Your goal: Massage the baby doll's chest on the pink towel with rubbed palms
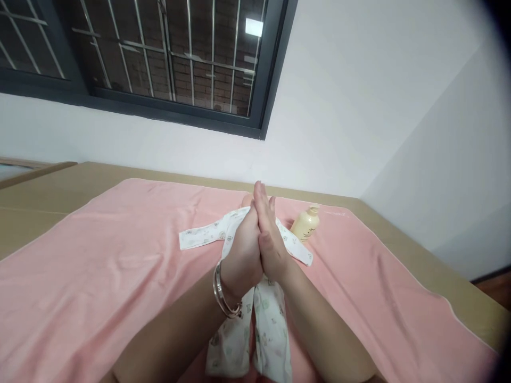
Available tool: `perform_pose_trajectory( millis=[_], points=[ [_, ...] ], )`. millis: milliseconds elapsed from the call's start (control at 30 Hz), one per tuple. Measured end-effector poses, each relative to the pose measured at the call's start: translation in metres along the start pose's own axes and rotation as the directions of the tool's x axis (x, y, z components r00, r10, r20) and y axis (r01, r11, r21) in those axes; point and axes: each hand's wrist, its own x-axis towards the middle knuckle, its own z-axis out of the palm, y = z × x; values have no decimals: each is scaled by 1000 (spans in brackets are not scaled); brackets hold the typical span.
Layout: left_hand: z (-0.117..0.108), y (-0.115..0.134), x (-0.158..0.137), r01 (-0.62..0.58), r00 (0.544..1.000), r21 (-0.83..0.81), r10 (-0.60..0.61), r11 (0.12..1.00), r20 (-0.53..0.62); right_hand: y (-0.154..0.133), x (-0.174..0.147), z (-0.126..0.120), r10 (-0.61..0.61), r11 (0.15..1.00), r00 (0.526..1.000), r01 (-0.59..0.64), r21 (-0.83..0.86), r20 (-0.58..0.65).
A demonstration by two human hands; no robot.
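Observation:
My left hand (244,254), with bangles (220,291) round its wrist, is pressed palm to palm against my right hand (274,250). The fingers of both are stretched out and point away from me, with nothing visible between the palms. Beneath them lies a white printed baby outfit (203,234), its sleeves spread to both sides and its legs toward me. A small skin-coloured patch (246,200) shows at its collar; my hands hide most of that area. Right of my hands, a pale yellow pump bottle (305,223) lies tilted near one sleeve.
A wrinkled pink sheet (131,255) covers most of the tan surface (423,260) under everything. White walls (335,106) rise behind and to the right. At the upper left is a dark-framed window (179,114) with metal bars.

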Motion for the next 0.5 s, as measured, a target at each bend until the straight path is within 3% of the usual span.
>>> perform_pose_trajectory(
  millis=[67, 233, 367, 500],
  points=[
    [0, 9, -2, -64, 997, 7, 64, 998, -51, 0, -1, 4, -28, 1000, 999, 28, 4, 37],
    [-12, 32, 3, -51, 987, 17, 53, 999, -150, -16, -8, 13, -90, 994, 989, 83, 64, 121],
    [-18, 45, 7, -114, 991, 14, 115, 993, -68, -31, -18, 17, -147, 986, 979, 134, 97, 143],
    [-13, 46, 5, -23, 999, -24, 23, 999, 29, -40, -24, 18, -157, 987, 984, 154, 32, 82]
  ],
)
